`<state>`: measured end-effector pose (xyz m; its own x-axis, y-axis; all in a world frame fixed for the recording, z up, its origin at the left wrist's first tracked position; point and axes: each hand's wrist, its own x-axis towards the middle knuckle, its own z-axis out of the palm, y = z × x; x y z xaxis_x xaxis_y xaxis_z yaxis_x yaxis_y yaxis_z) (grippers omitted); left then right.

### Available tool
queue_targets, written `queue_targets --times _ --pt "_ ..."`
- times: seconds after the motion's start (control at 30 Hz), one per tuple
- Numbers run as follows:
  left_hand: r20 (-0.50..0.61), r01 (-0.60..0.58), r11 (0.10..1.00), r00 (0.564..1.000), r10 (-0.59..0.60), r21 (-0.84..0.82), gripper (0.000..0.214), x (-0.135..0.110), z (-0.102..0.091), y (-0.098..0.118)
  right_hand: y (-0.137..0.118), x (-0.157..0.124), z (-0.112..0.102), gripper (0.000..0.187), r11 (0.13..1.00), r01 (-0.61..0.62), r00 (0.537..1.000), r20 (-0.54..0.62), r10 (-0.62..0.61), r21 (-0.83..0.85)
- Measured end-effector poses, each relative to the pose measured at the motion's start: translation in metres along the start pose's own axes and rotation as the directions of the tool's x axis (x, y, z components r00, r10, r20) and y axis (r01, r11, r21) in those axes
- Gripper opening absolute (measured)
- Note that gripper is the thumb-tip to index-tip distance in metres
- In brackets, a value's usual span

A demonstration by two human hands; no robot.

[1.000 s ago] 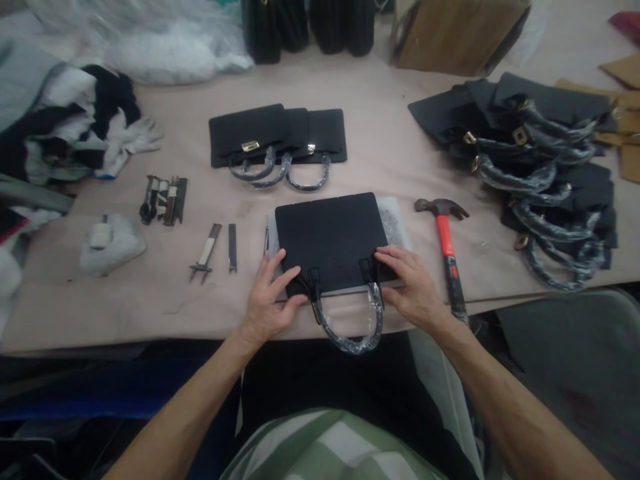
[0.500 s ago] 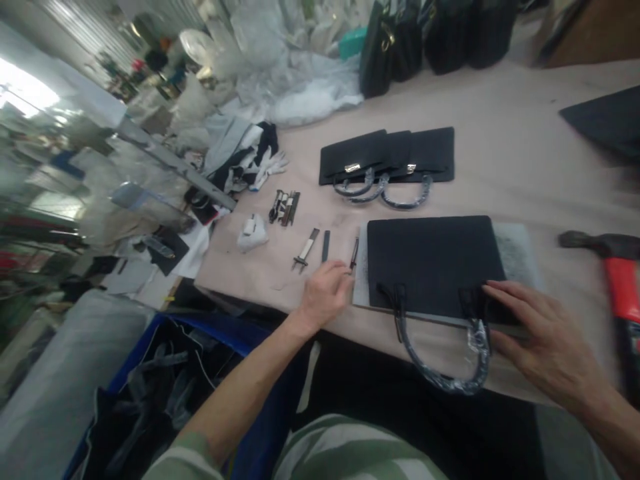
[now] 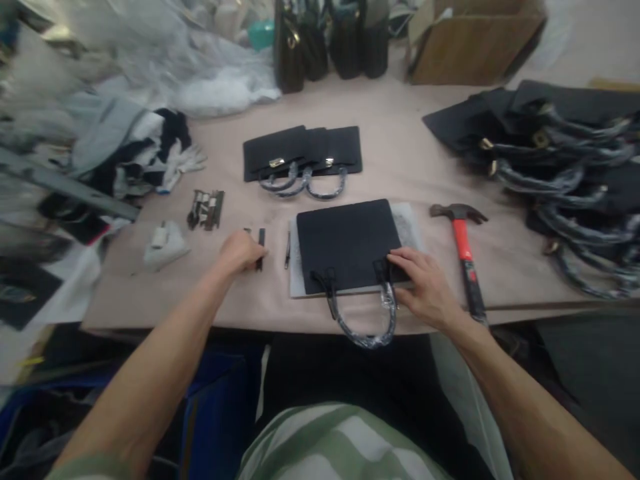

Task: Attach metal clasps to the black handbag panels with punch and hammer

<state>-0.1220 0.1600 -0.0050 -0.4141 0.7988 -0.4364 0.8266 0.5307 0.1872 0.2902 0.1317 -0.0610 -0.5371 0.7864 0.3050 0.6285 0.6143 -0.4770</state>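
Panel [image 3: 347,240], in the head view, lies flat, just left of the right hand [image 3: 425,287], which is half open, fingertips resting on the near corner, thumb apart. The handle [image 3: 367,342] loops left of that hand, toward the person; the hammer [image 3: 463,247] lies to its right. The left hand [image 3: 241,253] has curled fingers at a metal strip [image 3: 262,236]; whether it grips it, I cannot tell.
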Motion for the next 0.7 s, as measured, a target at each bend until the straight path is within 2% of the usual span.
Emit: queue_targets --times 0.07,0.13,0.2,0.3,0.4,0.5,0.6,0.7 --pt "0.038 0.073 0.995 0.997 -0.071 -0.068 0.022 0.006 0.003 -0.008 -0.003 0.000 0.000 0.057 0.999 -0.035 0.999 0.013 0.034 0.007" --pt "0.067 0.110 0.954 0.993 -0.095 -0.280 0.018 0.005 0.004 -0.017 -0.005 0.000 -0.001 0.058 0.999 -0.053 0.998 0.015 0.053 0.001" --pt "0.092 0.106 0.836 0.994 -0.066 -0.539 0.019 -0.003 0.005 -0.023 -0.007 -0.001 -0.002 0.059 0.998 -0.059 0.998 0.013 0.059 0.001" --pt "0.058 0.019 0.581 0.997 0.048 -0.813 0.028 -0.024 0.008 -0.019 -0.008 -0.001 -0.002 0.059 0.998 -0.056 0.998 0.014 0.056 0.004" --pt "-0.066 -0.115 0.334 0.986 0.155 -0.936 0.040 -0.047 0.020 0.004 -0.009 0.000 -0.003 0.060 0.998 -0.056 0.998 0.015 0.056 0.003" --pt "-0.161 -0.202 0.164 0.959 0.231 -0.966 0.046 -0.067 0.039 0.037 -0.009 0.000 -0.003 0.061 0.998 -0.057 0.998 0.014 0.057 0.002" --pt "-0.179 -0.213 0.079 0.933 0.312 -0.974 0.052 -0.081 0.061 0.065 -0.010 0.000 -0.003 0.060 0.998 -0.055 0.998 0.009 0.055 0.000" --pt "-0.174 -0.215 0.079 0.918 0.358 -0.973 0.045 -0.086 0.079 0.081 -0.011 0.000 -0.003 0.061 0.999 -0.051 0.999 0.003 0.051 -0.008"
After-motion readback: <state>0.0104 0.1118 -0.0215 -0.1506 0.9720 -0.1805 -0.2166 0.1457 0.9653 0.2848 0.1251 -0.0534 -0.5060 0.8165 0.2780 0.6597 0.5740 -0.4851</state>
